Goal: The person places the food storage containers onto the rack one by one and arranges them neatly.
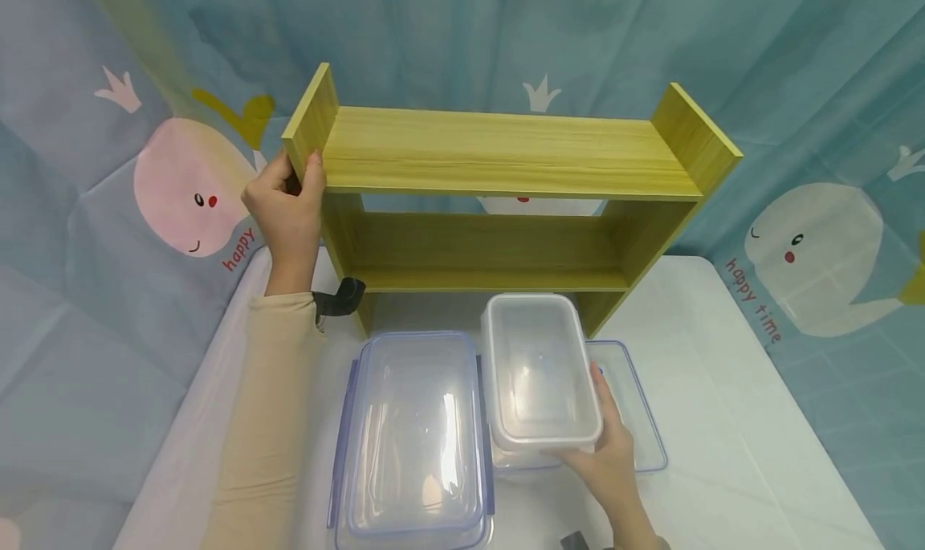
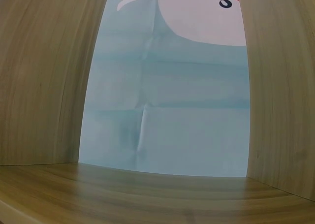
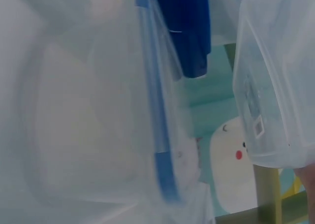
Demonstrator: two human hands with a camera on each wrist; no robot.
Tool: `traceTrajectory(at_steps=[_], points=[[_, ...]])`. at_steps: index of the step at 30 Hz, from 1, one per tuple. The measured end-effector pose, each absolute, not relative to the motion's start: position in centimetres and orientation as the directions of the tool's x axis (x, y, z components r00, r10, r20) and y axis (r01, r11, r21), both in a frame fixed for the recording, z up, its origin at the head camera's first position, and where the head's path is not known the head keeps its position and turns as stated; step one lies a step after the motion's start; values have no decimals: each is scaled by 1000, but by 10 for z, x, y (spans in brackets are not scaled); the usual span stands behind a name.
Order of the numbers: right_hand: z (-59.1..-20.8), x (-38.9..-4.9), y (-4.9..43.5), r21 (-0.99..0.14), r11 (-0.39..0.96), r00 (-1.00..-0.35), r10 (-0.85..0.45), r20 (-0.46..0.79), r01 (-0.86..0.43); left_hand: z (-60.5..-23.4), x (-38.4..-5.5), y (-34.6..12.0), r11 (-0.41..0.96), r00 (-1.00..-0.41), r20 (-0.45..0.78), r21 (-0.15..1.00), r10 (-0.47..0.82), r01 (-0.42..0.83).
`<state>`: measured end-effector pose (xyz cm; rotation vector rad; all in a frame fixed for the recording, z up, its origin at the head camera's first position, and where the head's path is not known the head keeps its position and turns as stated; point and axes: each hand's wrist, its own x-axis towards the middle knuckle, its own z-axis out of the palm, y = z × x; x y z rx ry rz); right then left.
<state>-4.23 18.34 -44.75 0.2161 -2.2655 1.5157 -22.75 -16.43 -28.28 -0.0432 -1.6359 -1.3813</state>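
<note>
At the upper left corner of a wooden shelf [image 1: 499,152], my left hand [image 1: 291,213] grips the side panel, thumb on the inner face. My right hand [image 1: 610,458] holds a clear plastic food container [image 1: 542,365] by its right side and near end, in front of the shelf. In the right wrist view the same container [image 3: 275,86] appears at the right, with only a sliver of the hand showing. The left wrist view looks into a shelf compartment [image 2: 147,199], its wooden walls on both sides; the left hand is out of that view.
A larger clear container with a blue-rimmed lid [image 1: 419,437] stands on the white table [image 1: 723,389], left of the held one. A clear blue-edged lid [image 1: 646,429] lies partly behind the right hand. Patterned curtains [image 1: 448,36] hang behind and on both sides.
</note>
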Motion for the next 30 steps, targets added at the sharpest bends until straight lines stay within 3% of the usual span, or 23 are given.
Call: traceTrajectory(at_steps=[5, 24, 30], points=[[-446, -48, 185, -782, 392, -841, 37, 540, -485, -283, -228, -165, 346, -543, 652, 750, -529, 564], [-415, -53, 181, -749, 260, -779, -19, 627, -610, -282, -226, -164, 418, -502, 701, 709, -506, 568], [-409, -59, 179, -661, 246, -690, -48, 722, -709, -282, -225, -166, 441, -496, 712, 700, -498, 562]])
